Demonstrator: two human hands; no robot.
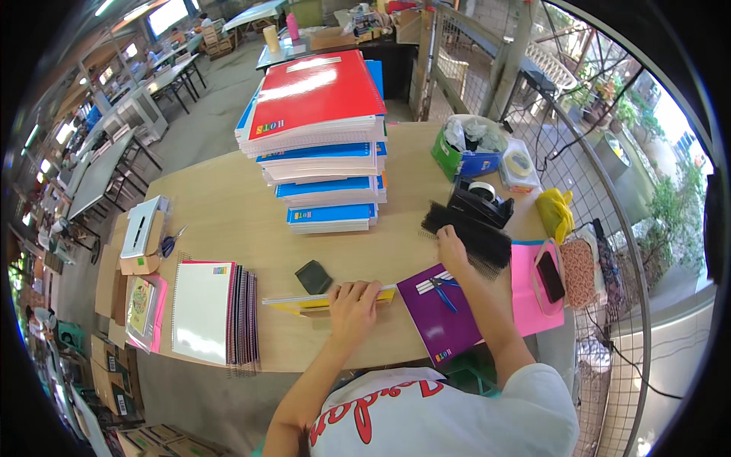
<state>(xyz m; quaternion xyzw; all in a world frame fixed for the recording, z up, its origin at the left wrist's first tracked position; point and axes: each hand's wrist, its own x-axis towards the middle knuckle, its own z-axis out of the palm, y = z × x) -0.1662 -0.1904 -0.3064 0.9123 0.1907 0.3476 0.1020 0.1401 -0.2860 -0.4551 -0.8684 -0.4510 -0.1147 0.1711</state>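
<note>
1. The left hand [352,302] lies at the lower middle of the frame, fingers spread and pressed flat on a yellow notebook [329,300] that rests on the wooden surface [228,221].
2. The right hand [451,247] is right of centre, fingers curled on the near edge of a pile of black binding combs [474,234]; whether it pinches one comb cannot be told.
3. A purple notebook [440,316] lies just right of the yellow notebook, under the right forearm, with blue-handled pliers [442,289] on its cover.
4. A small dark pad [313,276] sits just above the yellow notebook.
5. A tall stack of blue notebooks topped by a red notebook [316,95] stands at the upper middle of the surface.
6. At lower left, a white-covered spiral notebook [202,311] lies on a row of bound notebooks.
7. A black tape dispenser [481,201] stands just above the combs, with a green basket [464,156] beyond it.
8. A pink sheet [525,293] lies at the right edge, with a dark phone [550,276] on it.
9. A white box [141,227] and scissors [171,242] are at the left edge.
</note>
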